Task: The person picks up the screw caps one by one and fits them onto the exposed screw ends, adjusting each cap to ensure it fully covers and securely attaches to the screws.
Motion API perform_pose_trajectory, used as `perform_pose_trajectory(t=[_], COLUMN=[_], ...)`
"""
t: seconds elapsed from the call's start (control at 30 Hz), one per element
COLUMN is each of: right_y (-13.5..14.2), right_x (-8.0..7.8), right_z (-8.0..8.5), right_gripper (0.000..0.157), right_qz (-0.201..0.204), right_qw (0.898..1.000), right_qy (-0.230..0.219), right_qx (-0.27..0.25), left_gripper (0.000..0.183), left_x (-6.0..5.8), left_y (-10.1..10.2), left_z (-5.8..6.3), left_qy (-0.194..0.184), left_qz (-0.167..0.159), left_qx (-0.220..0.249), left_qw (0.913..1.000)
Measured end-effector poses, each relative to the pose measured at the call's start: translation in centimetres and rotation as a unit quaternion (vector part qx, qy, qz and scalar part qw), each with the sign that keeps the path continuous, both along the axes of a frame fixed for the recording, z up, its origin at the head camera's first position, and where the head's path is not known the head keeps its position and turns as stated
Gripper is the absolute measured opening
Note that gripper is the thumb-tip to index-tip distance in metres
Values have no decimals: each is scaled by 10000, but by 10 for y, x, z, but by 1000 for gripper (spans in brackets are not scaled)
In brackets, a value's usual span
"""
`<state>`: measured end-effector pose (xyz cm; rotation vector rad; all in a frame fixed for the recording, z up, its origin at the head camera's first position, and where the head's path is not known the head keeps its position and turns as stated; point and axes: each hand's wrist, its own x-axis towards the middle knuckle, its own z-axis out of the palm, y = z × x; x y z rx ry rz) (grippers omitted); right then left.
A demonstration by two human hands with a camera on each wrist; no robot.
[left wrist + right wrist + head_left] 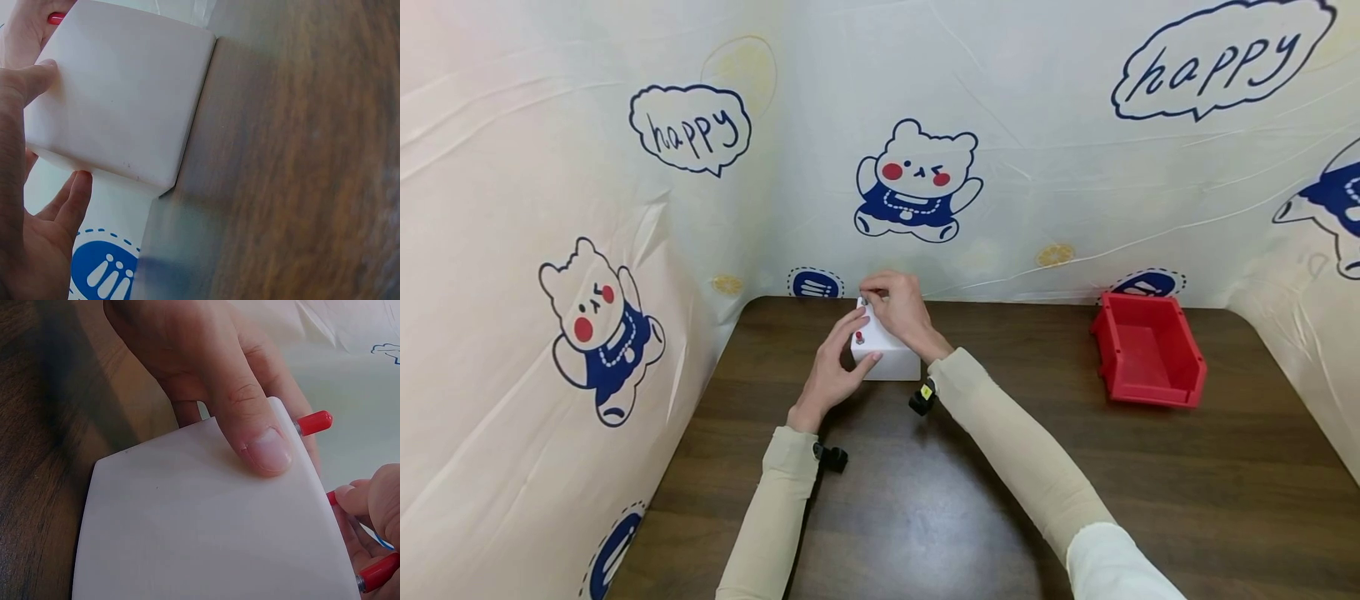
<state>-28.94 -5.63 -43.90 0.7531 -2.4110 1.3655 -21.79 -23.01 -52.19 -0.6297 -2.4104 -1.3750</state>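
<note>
A white box [891,364] with red-capped toggle switches on its top stands near the table's far edge. My left hand [833,367] grips it from the left. In the left wrist view the thumb [39,78] presses the near face, and other fingers [76,194] touch an adjacent side. Over the box's far part, my right hand [901,310] pinches a small red switch cap [331,498], mostly hidden by the fingertips. Two more red switches, one near the left thumb [315,423] and one lower down [380,573], stick out in the right wrist view.
A red open bin [1150,354] stands at the right of the brown wooden table [1000,533]. Behind and beside the table hangs a pale printed cloth [1037,183]. Small black cameras are strapped to both wrists.
</note>
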Motion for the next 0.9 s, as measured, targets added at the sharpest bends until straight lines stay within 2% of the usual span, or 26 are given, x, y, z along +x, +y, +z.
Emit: perform_pose_trajectory(t=[0.4, 0.9], right_y=[1, 0], right_x=[-2, -2], right_z=[-2, -3], right_gripper=[15, 16], right_qz=[58, 5], right_qw=[10000, 9999], right_qy=[64, 19], right_qx=[22, 101], left_gripper=[63, 64], left_x=[2, 1], left_y=[0, 0], left_z=[2, 1], left_qy=[-93, -21], left_qz=[-3, -17], left_qx=[50, 74], left_qw=[9999, 10000])
